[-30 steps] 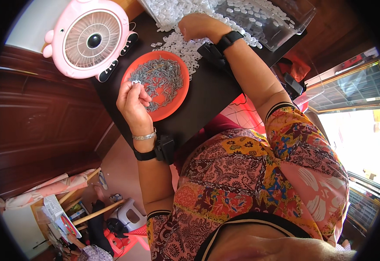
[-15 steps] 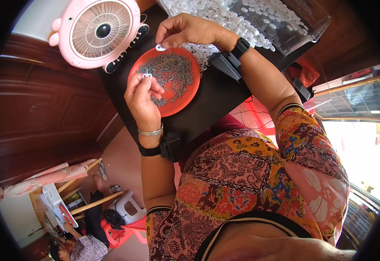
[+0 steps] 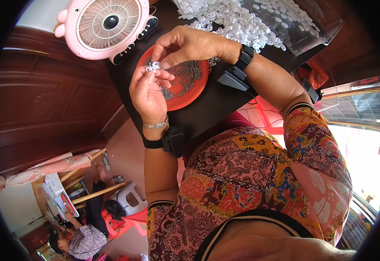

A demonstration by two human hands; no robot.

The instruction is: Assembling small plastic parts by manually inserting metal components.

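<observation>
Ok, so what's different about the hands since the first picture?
The right hand left the heap of white pieces with one white piece in its fingers, moving left and toward the person, up to the left hand. That hand still holds its own piece. The fan and red plate stayed put.

And here are both hands together over the orange plate (image 3: 198, 92) of small grey pieces (image 3: 190, 71), the left hand (image 3: 148, 98) pinching one small white piece (image 3: 150, 69) and the right hand (image 3: 194, 43) pinching another white piece (image 3: 156, 65) right beside it! A pile of loose white pieces (image 3: 242, 26) spreads over the dark table (image 3: 209, 115) beyond, the pink fan (image 3: 109, 24) standing to the left, and down at lower left sits another person (image 3: 87, 241).
</observation>
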